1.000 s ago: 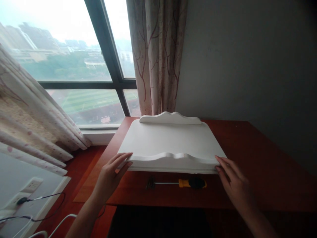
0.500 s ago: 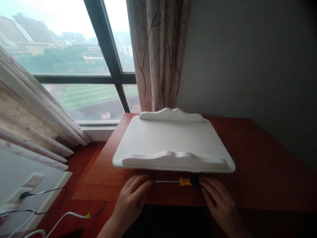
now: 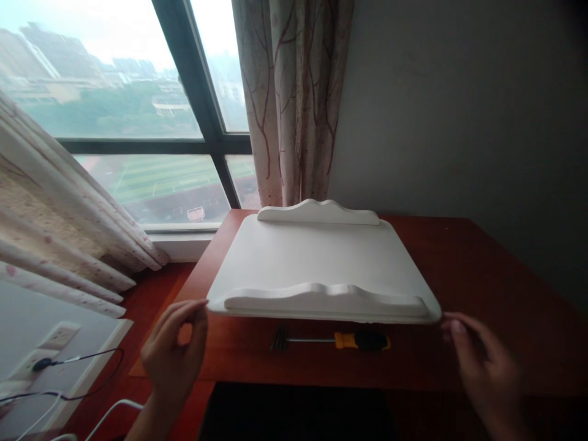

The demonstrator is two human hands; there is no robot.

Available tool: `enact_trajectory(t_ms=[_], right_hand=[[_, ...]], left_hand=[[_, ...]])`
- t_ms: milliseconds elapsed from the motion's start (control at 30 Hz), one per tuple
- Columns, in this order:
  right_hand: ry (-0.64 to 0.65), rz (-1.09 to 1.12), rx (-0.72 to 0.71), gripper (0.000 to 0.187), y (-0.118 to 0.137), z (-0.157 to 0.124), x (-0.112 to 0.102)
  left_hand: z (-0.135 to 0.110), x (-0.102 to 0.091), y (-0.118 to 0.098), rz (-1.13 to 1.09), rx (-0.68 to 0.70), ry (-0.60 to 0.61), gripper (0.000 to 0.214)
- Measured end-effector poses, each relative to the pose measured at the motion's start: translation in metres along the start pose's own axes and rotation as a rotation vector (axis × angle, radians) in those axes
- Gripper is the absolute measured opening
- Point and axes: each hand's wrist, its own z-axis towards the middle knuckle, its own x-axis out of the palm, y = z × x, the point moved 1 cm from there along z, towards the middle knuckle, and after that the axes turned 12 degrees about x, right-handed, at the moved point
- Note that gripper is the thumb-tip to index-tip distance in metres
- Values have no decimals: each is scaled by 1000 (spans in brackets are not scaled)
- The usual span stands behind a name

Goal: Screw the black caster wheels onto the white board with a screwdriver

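A white board with rounded corners lies on the table, one wavy-edged white rail along its far side and another wavy rail along its near side. My left hand has its fingers closed in a pinch at the board's near left corner. At the near right corner, my right hand pinches likewise, slightly blurred. Between the hands, in front of the board, lies a yellow and black screwdriver. By its tip is a small cluster of dark pieces, perhaps screws.
The reddish-brown table reaches far to the right. Left of it are a window, curtains, and a wall socket with a black plug. A white cable runs near the floor.
Both hands have left the screwdriver and small dark pieces, moving outward to the near corners of the board. The screwdriver now lies fully in sight.
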Motion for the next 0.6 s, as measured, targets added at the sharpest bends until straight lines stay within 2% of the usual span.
enact_trajectory(t_ms=[67,100,200,267,333,400,433,600], right_hand=[[112,68,197,42,-2,36,1],[149,91,256,46,-1,54,5],[281,100,349,43,6,100,23],[394,148,418,42,12,119,36],[546,213,458,45,17,129,46],[658,262,455,46,20,134,52],[675,275,445,46,21,135,53],[618,302,386,44,20,140,60]], left_hand=[[26,5,27,33,-156,4,23],[39,10,42,4,-260,55,32],[72,35,76,-244,-498,386,55],[85,51,87,-420,-646,536,59],[91,63,90,-619,-758,629,54],[92,71,90,-768,-831,660,48],[93,73,91,-804,-852,654,47],[96,77,102,-771,-814,583,50]])
